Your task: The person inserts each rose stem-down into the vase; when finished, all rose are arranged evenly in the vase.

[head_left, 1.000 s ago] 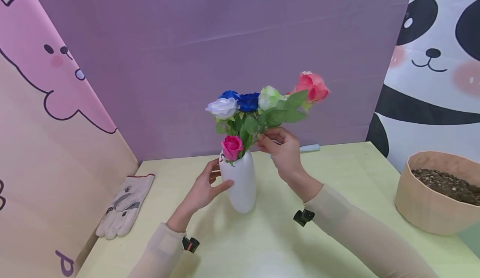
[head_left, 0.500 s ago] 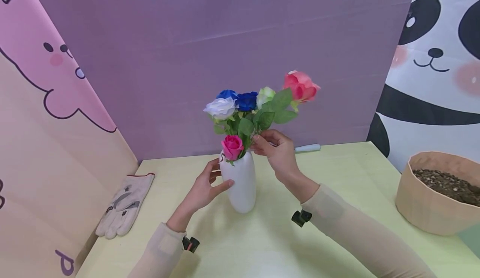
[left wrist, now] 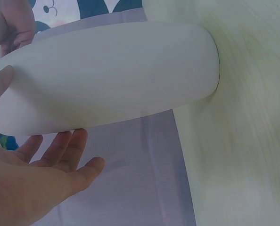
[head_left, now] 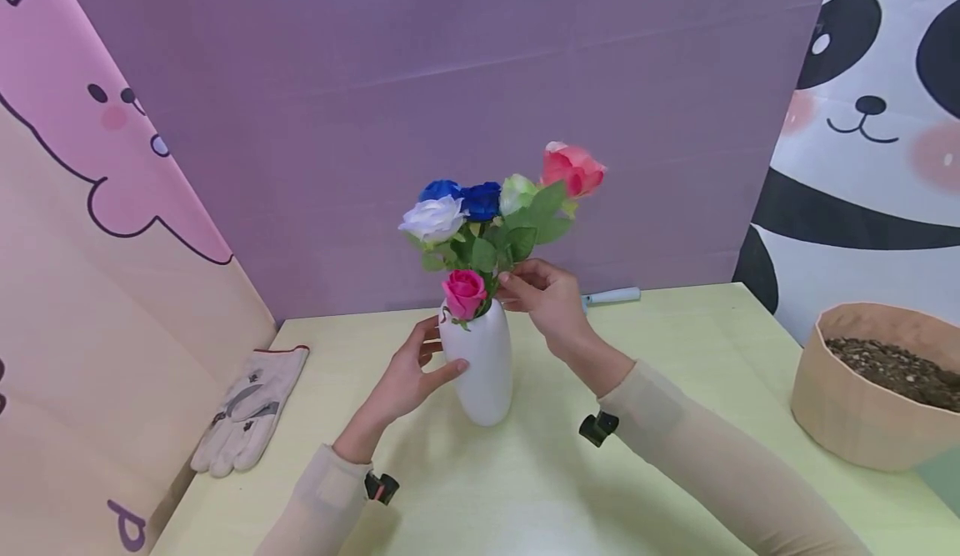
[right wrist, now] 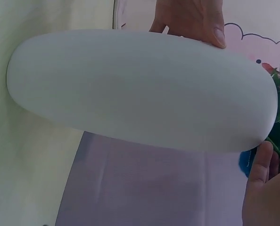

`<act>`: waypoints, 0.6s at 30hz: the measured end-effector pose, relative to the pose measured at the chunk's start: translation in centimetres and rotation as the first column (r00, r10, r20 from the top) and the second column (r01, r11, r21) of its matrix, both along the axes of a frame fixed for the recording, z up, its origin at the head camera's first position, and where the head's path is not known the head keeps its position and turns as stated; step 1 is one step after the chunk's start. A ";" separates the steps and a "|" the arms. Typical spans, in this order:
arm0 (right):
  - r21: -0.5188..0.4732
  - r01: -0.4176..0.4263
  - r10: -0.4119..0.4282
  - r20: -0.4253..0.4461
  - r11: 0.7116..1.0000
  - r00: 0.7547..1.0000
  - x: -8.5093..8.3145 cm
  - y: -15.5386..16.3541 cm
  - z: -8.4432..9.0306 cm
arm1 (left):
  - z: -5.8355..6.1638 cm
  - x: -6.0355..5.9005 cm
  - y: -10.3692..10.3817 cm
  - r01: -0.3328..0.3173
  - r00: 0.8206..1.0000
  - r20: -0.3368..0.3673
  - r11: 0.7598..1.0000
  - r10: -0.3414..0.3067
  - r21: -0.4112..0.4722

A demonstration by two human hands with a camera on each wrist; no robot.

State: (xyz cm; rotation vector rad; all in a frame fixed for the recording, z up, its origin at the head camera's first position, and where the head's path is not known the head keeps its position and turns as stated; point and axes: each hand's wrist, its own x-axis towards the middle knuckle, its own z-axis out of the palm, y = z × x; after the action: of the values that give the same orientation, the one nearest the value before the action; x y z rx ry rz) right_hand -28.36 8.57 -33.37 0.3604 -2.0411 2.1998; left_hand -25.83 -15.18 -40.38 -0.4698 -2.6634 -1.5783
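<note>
A white vase (head_left: 483, 381) stands upright on the table in the head view, holding several artificial roses. My left hand (head_left: 411, 374) grips its upper left side, thumb in front and fingers behind, also seen around the vase (left wrist: 111, 75) in the left wrist view. At the mouth, my right hand (head_left: 551, 299) pinches the green stem of a coral rose (head_left: 573, 170), which leans right above the others. A magenta rose (head_left: 465, 293) hangs low over the front rim. Behind it cluster a white rose (head_left: 433, 219), blue roses (head_left: 482, 201) and a pale green rose (head_left: 516, 195).
Work gloves (head_left: 251, 410) lie at the table's left edge. A light blue handle (head_left: 613, 296) rests near the back edge, behind my right hand. On the right stands a tan pot (head_left: 862, 406) with dark soil. A purple cloth (head_left: 480, 81) hangs behind the table.
My right hand has moved left and slightly closer to the vase mouth, bringing the coral rose left toward the bunch. The other blooms shifted slightly left. My left hand and the vase stayed put.
</note>
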 end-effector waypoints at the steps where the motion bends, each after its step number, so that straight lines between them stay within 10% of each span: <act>1: 0.010 -0.009 0.009 0.002 1.000 1.000 -0.1 0.0 0.0 | 0.0 0.0 0.0 0.001 1.000 0.000 1.000 -0.001 0.002; 18: 0.120 0.030 -0.033 0.026 0.992 0.999 -0.6 -0.8 -1.1 | 0.1 0.1 -0.1 -0.001 1.000 0.007 1.000 0.001 -0.001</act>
State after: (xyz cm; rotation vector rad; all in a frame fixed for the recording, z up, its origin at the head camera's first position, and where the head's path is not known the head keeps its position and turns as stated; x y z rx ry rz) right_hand -28.98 7.79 -34.45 0.3088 -2.1840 2.0813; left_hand -25.72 -15.24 -40.32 -0.4633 -2.6696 -1.5814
